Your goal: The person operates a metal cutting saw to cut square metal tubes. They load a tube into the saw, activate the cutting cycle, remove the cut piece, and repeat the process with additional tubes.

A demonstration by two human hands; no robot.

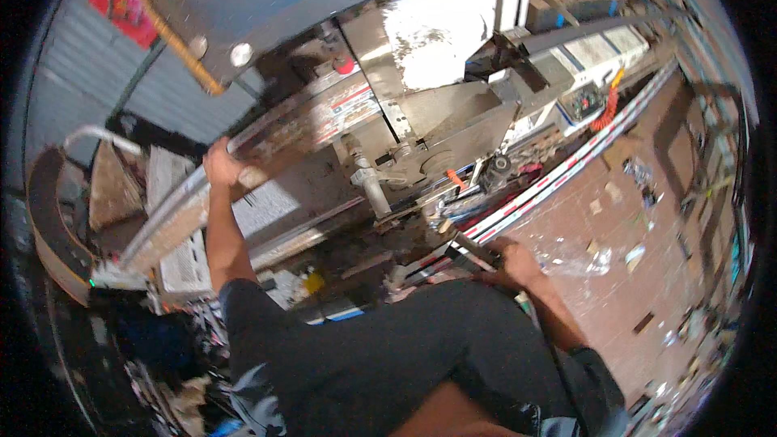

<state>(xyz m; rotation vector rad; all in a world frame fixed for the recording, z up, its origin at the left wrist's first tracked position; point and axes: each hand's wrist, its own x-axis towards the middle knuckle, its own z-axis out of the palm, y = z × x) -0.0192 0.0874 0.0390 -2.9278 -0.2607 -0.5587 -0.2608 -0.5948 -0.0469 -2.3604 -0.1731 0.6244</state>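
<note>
My left hand (222,165) is closed round a long pale rail (180,194) that runs along the left side of a machine bed. Beside that hand lies the grey metal bed (303,170) of the machine. My right hand (515,265) is low on the near side, its fingers curled at the end of a dark bar with pale edges (469,256); part of the grip is hidden. From there a long red-and-white striped strip (558,182) stretches away to the far right. A metal cylinder with a fitting (372,192) stands on the bed between my hands.
A large dark blue panel (275,0) overhangs the far side. A red coiled hose (605,113) hangs beside a small control box (581,105). Scraps and clear plastic (595,261) litter the reddish floor (603,307) at right. A curved brown-edged piece (50,218) stands at far left.
</note>
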